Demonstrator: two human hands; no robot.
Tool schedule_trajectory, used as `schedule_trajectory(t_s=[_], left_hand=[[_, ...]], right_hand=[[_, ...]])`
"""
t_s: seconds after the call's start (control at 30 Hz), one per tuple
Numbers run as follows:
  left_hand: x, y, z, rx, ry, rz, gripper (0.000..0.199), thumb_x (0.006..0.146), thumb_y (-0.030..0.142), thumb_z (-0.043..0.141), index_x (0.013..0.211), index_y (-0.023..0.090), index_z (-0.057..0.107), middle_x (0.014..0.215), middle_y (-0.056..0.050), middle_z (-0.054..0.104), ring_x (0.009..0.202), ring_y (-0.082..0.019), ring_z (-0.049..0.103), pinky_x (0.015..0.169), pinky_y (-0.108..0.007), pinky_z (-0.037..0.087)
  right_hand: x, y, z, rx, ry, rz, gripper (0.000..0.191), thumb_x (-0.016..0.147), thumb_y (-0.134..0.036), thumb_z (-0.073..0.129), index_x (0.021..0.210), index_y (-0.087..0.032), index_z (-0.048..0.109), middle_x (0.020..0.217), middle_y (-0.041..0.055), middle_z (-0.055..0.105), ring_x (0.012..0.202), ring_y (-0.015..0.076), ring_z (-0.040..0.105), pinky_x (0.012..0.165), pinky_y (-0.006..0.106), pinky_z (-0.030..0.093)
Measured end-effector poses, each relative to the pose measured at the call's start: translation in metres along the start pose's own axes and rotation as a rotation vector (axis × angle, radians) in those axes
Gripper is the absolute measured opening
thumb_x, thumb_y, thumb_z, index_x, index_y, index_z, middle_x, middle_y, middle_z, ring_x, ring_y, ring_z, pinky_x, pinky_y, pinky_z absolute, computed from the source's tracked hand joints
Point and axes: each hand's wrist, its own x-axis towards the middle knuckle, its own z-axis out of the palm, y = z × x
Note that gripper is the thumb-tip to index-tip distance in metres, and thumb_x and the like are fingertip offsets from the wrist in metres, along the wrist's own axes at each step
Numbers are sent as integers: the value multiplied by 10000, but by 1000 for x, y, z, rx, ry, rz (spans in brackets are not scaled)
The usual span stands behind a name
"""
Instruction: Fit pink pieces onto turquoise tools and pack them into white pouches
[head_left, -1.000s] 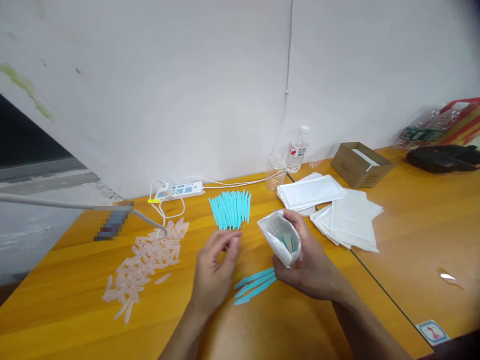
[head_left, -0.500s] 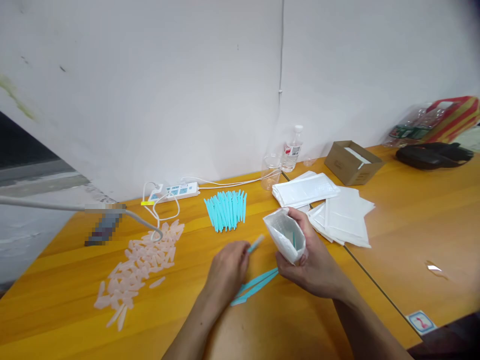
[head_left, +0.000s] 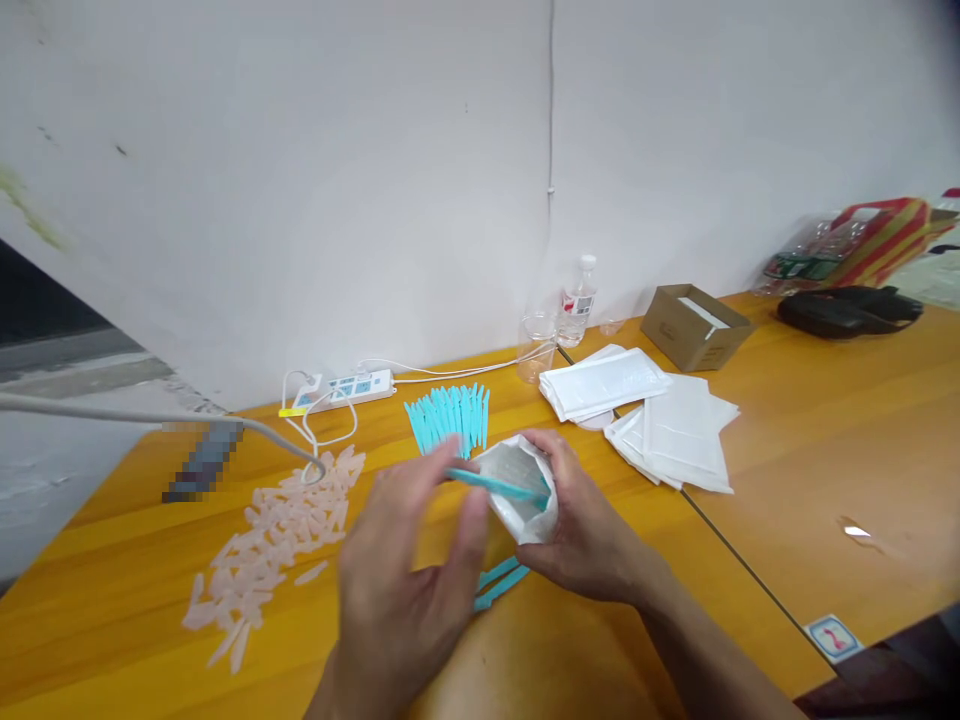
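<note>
My right hand (head_left: pixel 585 525) is wrapped round a white padded envelope (head_left: pixel 517 455), whose open mouth faces up toward me. A slim blue plastic stick (head_left: pixel 487 483), shaped much like an eyebrow razor, slants into that mouth. Its outer end lies at the fingers of my left hand (head_left: pixel 409 550), which is blurred by motion; the thumb stands lower, somewhat apart. More blue sticks (head_left: pixel 499 587) lie on the table below the envelope, partly covered by my left hand. Behind, a row of similar blue sticks (head_left: pixel 448 415) lies side by side. What lies deep in the envelope is hidden.
Pale pink translucent pieces (head_left: pixel 277 535) are spread at the left, near a power strip (head_left: pixel 345 388) and cables. White envelopes (head_left: pixel 686 430) lie at the right. Behind them stand a clear cup (head_left: pixel 535 350), a water bottle (head_left: pixel 577 305) and a cardboard box (head_left: pixel 694 335).
The envelope has moved left, tilting its mouth toward my left hand. My left hand has risen from the table, and the blue stick now reaches into the envelope.
</note>
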Motion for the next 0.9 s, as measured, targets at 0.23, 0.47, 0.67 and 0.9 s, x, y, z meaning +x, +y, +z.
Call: schedule_trajectory(t_s=[0.23, 0.47, 0.67, 0.9], left_hand=[[-26, -40, 21, -64, -191, -214, 256, 987, 268, 523, 1173, 257, 699, 1113, -62, 669, 1031, -197, 643, 874, -329, 538], [-76, -62, 77, 212, -822, -193, 173, 892, 222, 618, 787, 237, 755, 893, -56, 693, 808, -231, 665, 687, -348, 480], [-71, -63, 79, 235, -807, -198, 189, 889, 134, 552, 824, 213, 711, 889, -72, 703, 848, -256, 675, 699, -352, 478], [-63, -70, 72, 167, -697, -257, 183, 884, 117, 547, 821, 226, 679, 795, -41, 695, 772, -232, 696, 654, -324, 504]], right_hand=[[-3, 0, -9, 238, 50, 80, 831, 643, -49, 660, 1369, -270, 322, 1171, 69, 543, 954, 222, 587, 787, 341, 525], [-4, 3, -14, 326, 94, 84, 790, 674, -11, 641, 1344, -301, 339, 1031, 14, 541, 789, 157, 545, 661, 271, 483], [-6, 4, -19, 289, 126, 96, 725, 708, -39, 646, 1319, -297, 354, 989, 6, 529, 774, 156, 550, 619, 261, 468], [-8, 5, -20, 285, 117, 126, 723, 719, -68, 651, 1330, -298, 338, 947, -7, 530, 716, 144, 538, 587, 255, 465]])
